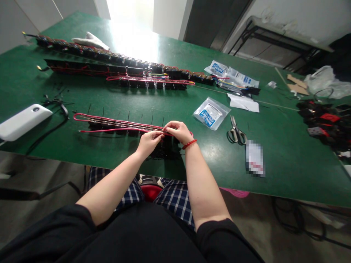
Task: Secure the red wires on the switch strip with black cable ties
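Observation:
A black strip lies lengthwise on the table in front of me, with looped red wire along it and several thin black cable ties standing up from it. My left hand is closed in a pinch on the red wire at the strip's near side. Close beside it, my right hand reaches over the right part of the strip, thumb and fingers pressed together. What its fingertips hold is hidden. A pile of thin black ties lies in shadow under my hands.
Longer wired black strips lie farther back on the green table. To the right are a plastic packet, scissors and a blurred packet. A white device sits at left; dark parts are heaped at far right.

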Demonstrator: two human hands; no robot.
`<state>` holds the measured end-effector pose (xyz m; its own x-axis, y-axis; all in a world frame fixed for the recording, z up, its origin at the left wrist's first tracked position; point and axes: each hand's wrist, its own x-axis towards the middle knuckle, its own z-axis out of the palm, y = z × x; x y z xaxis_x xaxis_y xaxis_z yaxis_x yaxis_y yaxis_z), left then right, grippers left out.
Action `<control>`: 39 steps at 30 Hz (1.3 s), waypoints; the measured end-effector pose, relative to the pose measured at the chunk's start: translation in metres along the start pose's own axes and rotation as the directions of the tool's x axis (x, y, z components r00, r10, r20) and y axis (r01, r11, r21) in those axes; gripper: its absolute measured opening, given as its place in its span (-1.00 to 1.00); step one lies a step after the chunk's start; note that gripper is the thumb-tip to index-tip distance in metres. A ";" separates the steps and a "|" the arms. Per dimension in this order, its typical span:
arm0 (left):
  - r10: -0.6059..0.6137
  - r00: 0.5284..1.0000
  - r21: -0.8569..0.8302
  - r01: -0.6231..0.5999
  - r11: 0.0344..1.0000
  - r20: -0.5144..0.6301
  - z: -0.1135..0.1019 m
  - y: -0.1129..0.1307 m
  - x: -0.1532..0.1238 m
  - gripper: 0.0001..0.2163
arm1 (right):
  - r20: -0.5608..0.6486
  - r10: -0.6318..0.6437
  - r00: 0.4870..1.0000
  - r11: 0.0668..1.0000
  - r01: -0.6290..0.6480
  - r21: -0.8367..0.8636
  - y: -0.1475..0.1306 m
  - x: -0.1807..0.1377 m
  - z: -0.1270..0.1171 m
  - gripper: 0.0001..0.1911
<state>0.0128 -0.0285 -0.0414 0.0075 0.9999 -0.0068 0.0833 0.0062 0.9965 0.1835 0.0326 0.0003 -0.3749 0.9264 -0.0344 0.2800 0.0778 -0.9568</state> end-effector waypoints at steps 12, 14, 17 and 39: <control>0.012 1.000 0.143 -0.011 0.990 -0.003 -0.003 0.006 -0.003 -0.79 | 0.016 0.009 1.000 0.998 -0.010 0.056 -0.007 -0.003 -0.002 -0.59; 0.000 1.000 0.144 -0.001 0.990 0.004 -0.003 0.005 -0.003 -0.78 | 0.011 0.013 1.000 0.998 -0.014 0.065 -0.007 -0.004 -0.002 -0.59; -0.002 1.000 0.142 0.002 0.990 -0.001 -0.003 0.006 -0.003 -0.79 | 0.004 0.015 1.000 0.998 -0.015 0.068 -0.008 -0.004 -0.002 -0.59; 0.004 1.000 0.139 -0.005 0.990 0.008 -0.004 0.006 -0.003 -0.77 | 0.006 -0.040 0.999 0.997 0.040 -0.058 0.002 -0.001 0.001 -0.58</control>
<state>0.0094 -0.0314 -0.0353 0.0155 0.9999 -0.0040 0.2214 0.0005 0.9752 0.1837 0.0316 -0.0017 -0.3908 0.9205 0.0023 0.3155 0.1364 -0.9391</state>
